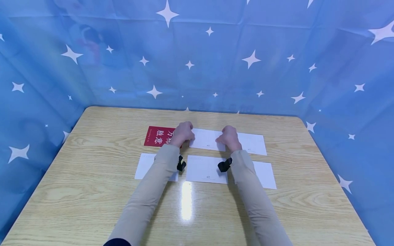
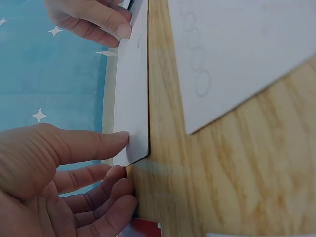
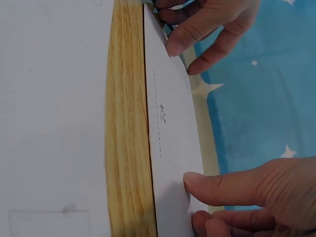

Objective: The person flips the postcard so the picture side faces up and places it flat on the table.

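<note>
Backdrop: blue cloth printed with white stars, hanging behind a wood-grained tabletop.
Held card: white, middle of the back row, between a red card and the back right card.
Left hand: nearly closed at the card's left end, thumb on the upper face, fingertips curled at the edge in a light pinch.
Right hand: the same light pinch at the right end, thumb on top.
Weight and stiffness: probably very light and thin; likely firm enough to span the two hands, though it would bow if squeezed inward.
Surface: looks smooth, so it may slide easily on the wood; corners could crease.
Best hold: the two short ends, thumbs above and fingertips at the edge, clear of the small printed logo.
Front row: three white cards; the front middle card shows most fully.
Covered: sleeves cross the front left card and front right card; the left hand and sleeve hide the red card's right end.
Hard to make out: the faint print, the fingertips beneath the paper, and whether the held card is lifted or flat.
</note>
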`<action>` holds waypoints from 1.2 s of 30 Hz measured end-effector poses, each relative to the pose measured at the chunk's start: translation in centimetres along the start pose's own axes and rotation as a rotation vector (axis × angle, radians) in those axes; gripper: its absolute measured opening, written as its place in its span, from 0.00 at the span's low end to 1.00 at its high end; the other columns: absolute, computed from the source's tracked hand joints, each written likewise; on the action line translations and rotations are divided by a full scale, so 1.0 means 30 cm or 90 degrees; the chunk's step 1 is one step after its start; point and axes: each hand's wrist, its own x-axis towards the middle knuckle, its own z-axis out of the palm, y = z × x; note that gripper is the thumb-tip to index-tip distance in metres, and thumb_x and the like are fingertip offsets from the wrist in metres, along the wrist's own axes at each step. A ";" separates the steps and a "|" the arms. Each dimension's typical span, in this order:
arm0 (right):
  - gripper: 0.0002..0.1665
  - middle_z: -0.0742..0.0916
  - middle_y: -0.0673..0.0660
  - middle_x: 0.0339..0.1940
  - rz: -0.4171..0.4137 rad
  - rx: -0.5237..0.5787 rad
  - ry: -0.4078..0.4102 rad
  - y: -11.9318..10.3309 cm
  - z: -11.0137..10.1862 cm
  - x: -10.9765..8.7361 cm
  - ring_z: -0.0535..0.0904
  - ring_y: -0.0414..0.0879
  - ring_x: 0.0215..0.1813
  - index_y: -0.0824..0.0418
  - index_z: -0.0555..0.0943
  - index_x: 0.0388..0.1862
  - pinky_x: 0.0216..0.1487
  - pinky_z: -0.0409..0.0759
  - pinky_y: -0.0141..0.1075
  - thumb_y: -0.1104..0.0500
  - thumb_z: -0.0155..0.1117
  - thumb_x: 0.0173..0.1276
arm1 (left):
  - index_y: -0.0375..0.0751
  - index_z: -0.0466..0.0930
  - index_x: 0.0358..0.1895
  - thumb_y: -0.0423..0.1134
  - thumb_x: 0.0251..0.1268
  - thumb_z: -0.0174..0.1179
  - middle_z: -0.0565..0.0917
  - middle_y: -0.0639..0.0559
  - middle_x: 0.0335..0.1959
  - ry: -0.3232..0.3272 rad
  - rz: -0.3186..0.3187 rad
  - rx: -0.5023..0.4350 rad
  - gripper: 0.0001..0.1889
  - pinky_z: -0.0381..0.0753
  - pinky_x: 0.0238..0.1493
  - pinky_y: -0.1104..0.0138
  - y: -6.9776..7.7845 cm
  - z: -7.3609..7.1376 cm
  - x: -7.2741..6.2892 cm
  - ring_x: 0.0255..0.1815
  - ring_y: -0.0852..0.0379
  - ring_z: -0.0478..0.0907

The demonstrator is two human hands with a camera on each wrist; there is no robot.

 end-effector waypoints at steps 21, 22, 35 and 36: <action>0.22 0.74 0.60 0.31 -0.005 -0.030 -0.017 -0.005 -0.011 0.024 0.67 0.51 0.33 0.72 0.75 0.44 0.37 0.70 0.40 0.63 0.72 0.54 | 0.31 0.62 0.58 0.31 0.52 0.65 0.76 0.40 0.41 0.015 0.023 0.025 0.30 0.77 0.34 0.64 0.014 0.009 0.016 0.37 0.48 0.75; 0.19 0.71 0.58 0.27 -0.001 -0.034 -0.017 -0.007 -0.011 0.025 0.65 0.50 0.31 0.71 0.76 0.39 0.34 0.68 0.39 0.62 0.72 0.54 | 0.31 0.62 0.58 0.30 0.52 0.65 0.76 0.40 0.42 0.017 0.024 0.019 0.30 0.77 0.36 0.63 0.013 0.010 0.017 0.38 0.48 0.75; 0.45 0.73 0.68 0.53 -0.005 0.010 -0.004 0.015 -0.007 0.015 0.69 0.56 0.47 0.74 0.57 0.63 0.50 0.74 0.46 0.62 0.73 0.53 | 0.31 0.70 0.46 0.26 0.49 0.66 0.74 0.41 0.40 0.043 0.050 -0.094 0.20 0.74 0.37 0.64 -0.025 0.020 0.010 0.40 0.48 0.70; 0.45 0.73 0.68 0.53 -0.001 0.018 -0.004 0.017 -0.006 0.013 0.69 0.56 0.47 0.74 0.57 0.63 0.50 0.73 0.47 0.62 0.73 0.53 | 0.31 0.71 0.44 0.27 0.49 0.66 0.74 0.41 0.38 0.046 0.053 -0.104 0.18 0.73 0.35 0.64 -0.029 0.022 0.010 0.39 0.48 0.70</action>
